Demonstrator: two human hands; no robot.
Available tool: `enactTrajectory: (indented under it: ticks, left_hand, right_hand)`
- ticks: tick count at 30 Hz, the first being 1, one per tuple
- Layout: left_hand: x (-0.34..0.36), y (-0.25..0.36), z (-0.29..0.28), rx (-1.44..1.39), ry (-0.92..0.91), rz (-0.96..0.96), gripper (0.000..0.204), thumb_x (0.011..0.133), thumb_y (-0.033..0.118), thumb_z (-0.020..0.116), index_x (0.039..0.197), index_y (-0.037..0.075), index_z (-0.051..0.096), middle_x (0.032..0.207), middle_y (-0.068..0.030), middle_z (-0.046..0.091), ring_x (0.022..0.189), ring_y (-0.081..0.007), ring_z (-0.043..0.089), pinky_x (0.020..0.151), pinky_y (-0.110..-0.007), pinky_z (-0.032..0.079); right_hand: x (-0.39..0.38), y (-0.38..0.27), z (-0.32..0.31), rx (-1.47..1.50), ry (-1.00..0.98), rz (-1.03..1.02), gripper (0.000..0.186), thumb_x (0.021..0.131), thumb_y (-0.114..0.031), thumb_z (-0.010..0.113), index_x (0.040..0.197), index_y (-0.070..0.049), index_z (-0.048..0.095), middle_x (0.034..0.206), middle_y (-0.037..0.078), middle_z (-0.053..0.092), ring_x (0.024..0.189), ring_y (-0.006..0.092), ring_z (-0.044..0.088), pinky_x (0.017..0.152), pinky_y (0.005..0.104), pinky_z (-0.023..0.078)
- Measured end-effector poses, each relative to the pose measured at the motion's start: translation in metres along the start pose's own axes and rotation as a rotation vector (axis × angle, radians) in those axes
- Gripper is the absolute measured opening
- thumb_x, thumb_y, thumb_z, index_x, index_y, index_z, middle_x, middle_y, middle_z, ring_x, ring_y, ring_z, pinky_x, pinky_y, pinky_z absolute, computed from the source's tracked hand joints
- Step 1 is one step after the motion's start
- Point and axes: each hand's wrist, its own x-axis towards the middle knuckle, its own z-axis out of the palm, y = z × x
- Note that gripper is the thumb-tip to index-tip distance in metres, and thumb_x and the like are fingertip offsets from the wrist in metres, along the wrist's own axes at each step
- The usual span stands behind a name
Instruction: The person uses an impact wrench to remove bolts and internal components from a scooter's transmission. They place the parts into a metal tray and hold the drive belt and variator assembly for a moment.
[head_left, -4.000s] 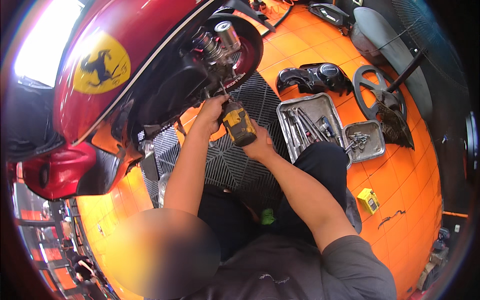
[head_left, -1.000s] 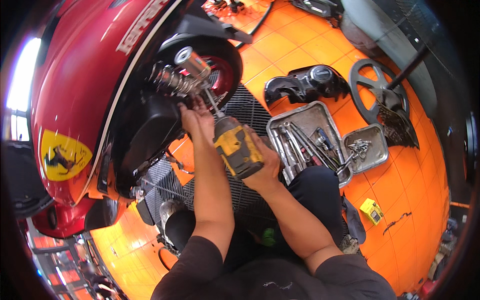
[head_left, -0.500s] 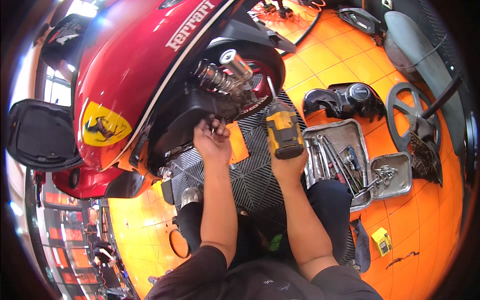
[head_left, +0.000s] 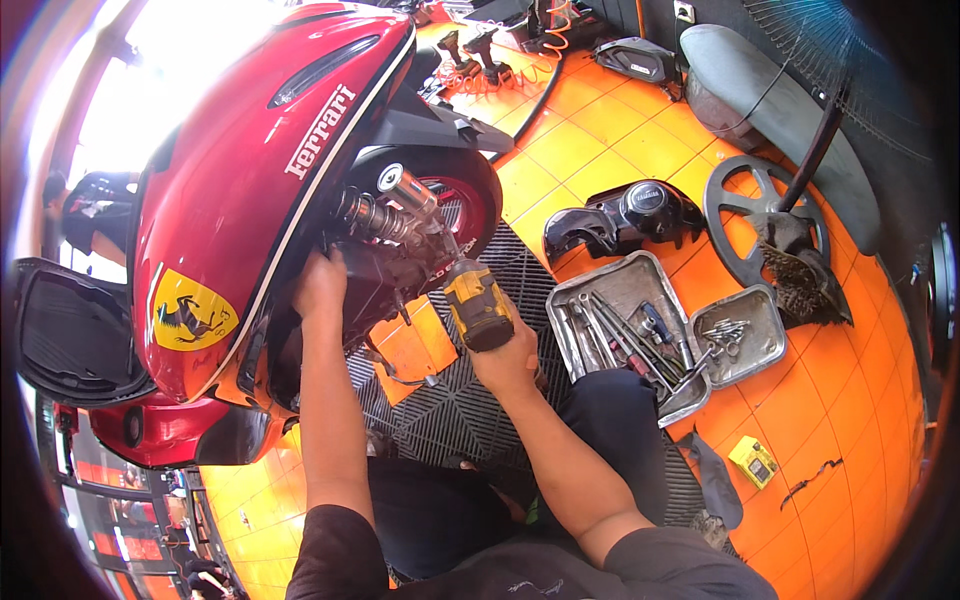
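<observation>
My right hand (head_left: 510,355) is wrapped round a yellow and black cordless impact driver (head_left: 478,308). Its long bit points up toward the scooter's engine, near the lower edge of the dark engine cover (head_left: 365,285); whether the tip touches a fastener I cannot make out. My left hand (head_left: 322,285) reaches in against that cover, under the red body panel (head_left: 240,190), and its fingertips are mostly hidden. Above the driver sit a silver cylinder (head_left: 408,188) and a coil-spring shock absorber (head_left: 372,215), in front of the rear wheel (head_left: 475,205).
Right of my knee lie a metal tray (head_left: 560,350) of wrenches and sockets and a smaller tray (head_left: 770,355) of bolts. Beyond them are a black cover (head_left: 625,215), a fan's wheel-shaped base (head_left: 725,225) and a grey seat-like piece (head_left: 790,110). A small yellow box (head_left: 752,462) lies on the orange tiles.
My left hand has moved from below the engine up and left against the cover. The driver in my right hand has tilted and come nearer the engine. The whole view has shifted.
</observation>
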Motion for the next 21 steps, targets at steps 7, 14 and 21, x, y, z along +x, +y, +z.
enactTrajectory:
  ticks: [7, 14, 21]
  left_hand:
    - [-0.044, 0.022, -0.024, 0.015, -0.044, 0.216, 0.031, 0.09, 0.031, 0.053, 0.098, 0.003, 0.063, 0.09, -0.0226, 0.067, 0.086, -0.0431, 0.064, 0.073, -0.05, 0.051]
    - [-0.197, -0.01, 0.173, -1.401, -1.036, -0.513, 0.018, 0.091, 0.028, 0.052, 0.087, 0.013, 0.061, 0.068, 0.0031, 0.054, 0.055, -0.011, 0.05, 0.052, -0.026, 0.044]
    - [-0.32, 0.126, 0.243, -1.577, -1.606, -0.746, 0.018, 0.092, 0.021, 0.049, 0.103, 0.009, 0.056, 0.084, -0.0023, 0.054, 0.074, -0.0175, 0.054, 0.068, -0.034, 0.048]
  right_hand:
    - [-0.001, 0.008, 0.001, -0.022, 0.039, 0.0, 0.053, 0.077, -0.018, 0.072, 0.127, -0.009, 0.055, 0.106, 0.017, 0.067, 0.098, 0.0338, 0.066, 0.083, 0.0374, 0.052]
    - [0.0, -0.031, -0.021, 0.072, 0.024, -0.043, 0.061, 0.073, -0.017, 0.077, 0.128, -0.006, 0.054, 0.108, 0.018, 0.067, 0.099, 0.0318, 0.066, 0.083, 0.0362, 0.053]
    - [-0.01, -0.033, -0.051, -0.069, 0.004, -0.27, 0.072, 0.068, -0.026, 0.08, 0.129, 0.0, 0.051, 0.11, 0.018, 0.065, 0.094, 0.0311, 0.066, 0.081, 0.0375, 0.052]
